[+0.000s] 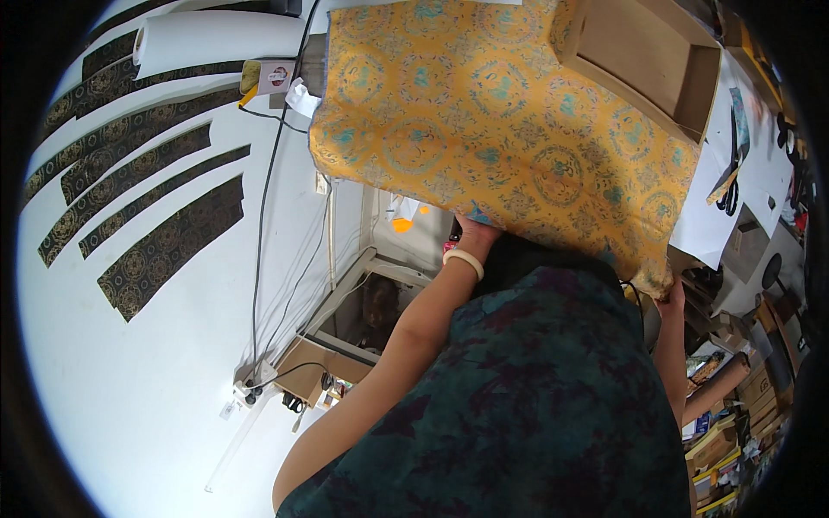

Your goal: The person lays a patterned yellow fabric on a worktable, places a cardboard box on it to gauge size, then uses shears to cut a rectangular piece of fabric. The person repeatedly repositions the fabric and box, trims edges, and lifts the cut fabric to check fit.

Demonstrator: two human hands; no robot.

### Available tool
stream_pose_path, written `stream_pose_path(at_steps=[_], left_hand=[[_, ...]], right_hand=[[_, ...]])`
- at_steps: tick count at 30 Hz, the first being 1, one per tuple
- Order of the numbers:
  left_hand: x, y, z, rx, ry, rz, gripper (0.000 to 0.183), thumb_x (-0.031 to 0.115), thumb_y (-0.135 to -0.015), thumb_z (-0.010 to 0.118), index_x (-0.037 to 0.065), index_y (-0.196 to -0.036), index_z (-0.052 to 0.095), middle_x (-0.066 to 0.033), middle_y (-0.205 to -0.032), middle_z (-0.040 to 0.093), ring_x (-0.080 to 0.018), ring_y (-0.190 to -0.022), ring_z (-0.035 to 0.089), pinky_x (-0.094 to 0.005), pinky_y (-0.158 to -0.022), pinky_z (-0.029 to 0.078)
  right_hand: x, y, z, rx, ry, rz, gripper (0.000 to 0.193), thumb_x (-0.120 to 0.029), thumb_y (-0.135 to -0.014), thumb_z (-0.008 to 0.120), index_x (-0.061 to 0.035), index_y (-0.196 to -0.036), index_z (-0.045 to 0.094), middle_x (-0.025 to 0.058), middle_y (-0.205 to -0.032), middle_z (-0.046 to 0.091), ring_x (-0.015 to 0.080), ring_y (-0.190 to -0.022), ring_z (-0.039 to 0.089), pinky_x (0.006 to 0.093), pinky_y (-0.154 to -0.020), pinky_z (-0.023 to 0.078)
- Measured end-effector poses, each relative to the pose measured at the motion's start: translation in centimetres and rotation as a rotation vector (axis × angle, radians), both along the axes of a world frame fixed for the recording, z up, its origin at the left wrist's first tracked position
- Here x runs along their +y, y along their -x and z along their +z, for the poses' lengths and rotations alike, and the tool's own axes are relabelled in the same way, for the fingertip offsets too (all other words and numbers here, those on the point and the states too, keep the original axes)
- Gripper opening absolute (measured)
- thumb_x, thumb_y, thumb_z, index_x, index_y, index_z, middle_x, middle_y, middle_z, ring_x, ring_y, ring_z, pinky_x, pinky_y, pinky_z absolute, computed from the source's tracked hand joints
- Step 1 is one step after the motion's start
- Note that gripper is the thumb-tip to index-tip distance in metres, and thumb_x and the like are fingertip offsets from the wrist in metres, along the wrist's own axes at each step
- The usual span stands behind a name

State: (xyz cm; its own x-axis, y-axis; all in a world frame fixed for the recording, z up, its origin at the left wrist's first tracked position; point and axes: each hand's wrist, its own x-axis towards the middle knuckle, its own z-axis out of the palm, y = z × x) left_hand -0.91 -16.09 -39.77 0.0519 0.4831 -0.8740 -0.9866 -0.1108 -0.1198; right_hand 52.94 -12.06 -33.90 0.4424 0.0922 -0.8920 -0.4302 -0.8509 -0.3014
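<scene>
White worktable (155,363) with dark brocade strips (142,216), both hands (473,231) grasping yellow brocade cloth (501,129) beside cardboard box (643,60).

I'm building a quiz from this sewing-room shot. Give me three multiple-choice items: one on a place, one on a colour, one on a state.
1. Where do the dark patterned fabric strips lie?
A. on the white table at the person's left
B. inside the cardboard tray
C. over the person's arm

2. What colour is the large cloth being held?
A. plain red
B. golden yellow with teal medallions
C. white

3. How is the cloth held?
A. folded flat on the table
B. rolled into a tube
C. spread out, gripped at its lower edge by both hands

Answers:
1 A: the strips lie in a row on the white table.
2 B: yellow ground with teal round motifs.
3 C: the left hand and right hand grip its lower edge.
</scene>
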Motion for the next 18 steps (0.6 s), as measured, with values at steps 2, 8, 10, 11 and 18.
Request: stream_pose_path(at_steps=[2, 8, 10, 11, 18], left_hand=[[0.3, 0.0, 0.6, 0.007, 0.003, 0.003, 0.092, 0.082, -0.088, 0.035, 0.016, -0.151, 0.046, -0.0103, -0.154, 0.048, -0.0361, -0.139, 0.044, -0.0559, -0.118, 0.031], [0.8, 0.0, 2.1, 0.046, -0.01, -0.001, 0.094, 0.083, -0.088, 0.034, 0.014, -0.152, 0.044, -0.0116, -0.154, 0.047, -0.0366, -0.139, 0.043, -0.0562, -0.117, 0.031], [0.7, 0.0, 2.0, 0.054, -0.017, -0.003, 0.094, 0.083, -0.088, 0.035, 0.014, -0.152, 0.044, -0.0119, -0.154, 0.046, -0.0367, -0.14, 0.042, -0.0565, -0.117, 0.032], [0.6, 0.0, 2.0, 0.053, -0.014, -0.006, 0.094, 0.083, -0.088, 0.035, 0.014, -0.152, 0.044, -0.012, -0.154, 0.046, -0.0367, -0.14, 0.042, -0.0566, -0.117, 0.032], [0.9, -0.1, 2.6, 0.034, -0.012, 0.0, 0.092, 0.082, -0.089, 0.035, 0.015, -0.152, 0.044, -0.0118, -0.154, 0.046, -0.0369, -0.14, 0.042, -0.0576, -0.117, 0.032]], right_hand=[[-0.1, -0.1, -0.1, -0.006, 0.004, -0.016, 0.053, -0.037, -0.108, 0.05, -0.0078, -0.152, 0.044, 0.0109, -0.151, 0.05, 0.0299, -0.132, 0.055, 0.0477, -0.104, 0.053], [0.1, -0.5, -0.1, 0.002, -0.004, 0.042, 0.054, -0.041, -0.107, 0.05, -0.0094, -0.151, 0.045, 0.01, -0.144, 0.055, 0.0285, -0.127, 0.059, 0.0466, -0.101, 0.056], [0.1, -0.7, -0.4, -0.004, -0.008, 0.07, 0.054, -0.04, -0.107, 0.05, -0.009, -0.151, 0.045, 0.0107, -0.144, 0.055, 0.0288, -0.127, 0.059, 0.0472, -0.1, 0.056], [0.2, -0.6, -0.4, -0.016, 0.002, 0.053, 0.053, -0.04, -0.108, 0.05, -0.009, -0.151, 0.045, 0.0106, -0.143, 0.055, 0.0289, -0.127, 0.059, 0.0474, -0.101, 0.056], [0.7, 0.0, 0.2, 0.01, -0.013, 0.038, 0.054, -0.04, -0.107, 0.051, -0.0101, -0.152, 0.045, 0.0094, -0.15, 0.05, 0.0292, -0.133, 0.054, 0.0471, -0.104, 0.052]])
